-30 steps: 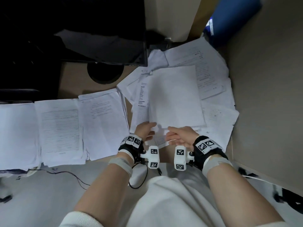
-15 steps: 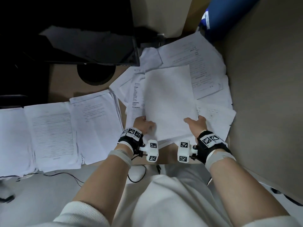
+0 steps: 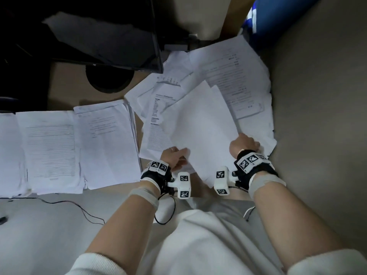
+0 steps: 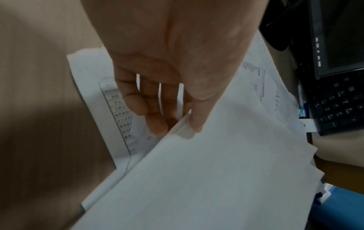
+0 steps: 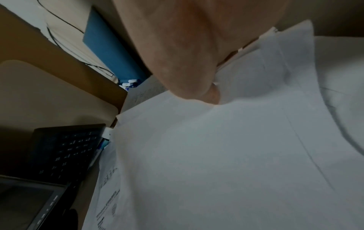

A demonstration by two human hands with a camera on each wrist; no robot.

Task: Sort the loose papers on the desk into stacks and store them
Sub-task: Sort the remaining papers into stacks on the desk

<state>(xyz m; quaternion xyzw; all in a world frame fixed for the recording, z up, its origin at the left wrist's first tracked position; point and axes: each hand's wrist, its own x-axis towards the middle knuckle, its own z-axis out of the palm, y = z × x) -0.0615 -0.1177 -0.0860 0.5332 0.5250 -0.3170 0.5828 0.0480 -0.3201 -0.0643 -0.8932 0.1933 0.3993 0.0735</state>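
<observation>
We look down on a tan desk (image 3: 65,84) strewn with paper. Both hands work one bundle of blank white sheets (image 3: 200,128), which lies tilted on top of the loose pile at the right end of the desk.

Left hand (image 3: 174,158): holds the bundle's near left edge. From the left wrist view we see the thumb (image 4: 197,118) on top of the sheets and the fingers (image 4: 155,119) curled beneath, pinching the edge.

Right hand (image 3: 243,144): curled over the bundle's right edge, knuckles up. The right wrist view shows the thumb pressed onto the top sheet, with paper bent up beside it. We read this as a grip on the same bundle.

Under and around the bundle: loose printed pages (image 3: 236,84), fanned and overlapping, some crumpled against the beige partition (image 3: 317,116) on the right. One page with a column of text (image 3: 156,124) shows just left of the bundle.

Left part of the desk: three stacks side by side, near the front edge. The nearest stack (image 3: 107,143) has a few lines of print; the middle stack (image 3: 49,147) has dense ruled text; the far-left stack (image 3: 8,151) is cut off by the frame.

Behind: a dark monitor (image 3: 99,36) on a round base (image 3: 109,80), a black keyboard (image 4: 338,105) in the wrist views, and a blue object (image 3: 278,18) at the back right corner. A thin black cable (image 3: 79,209) trails below the desk edge.
</observation>
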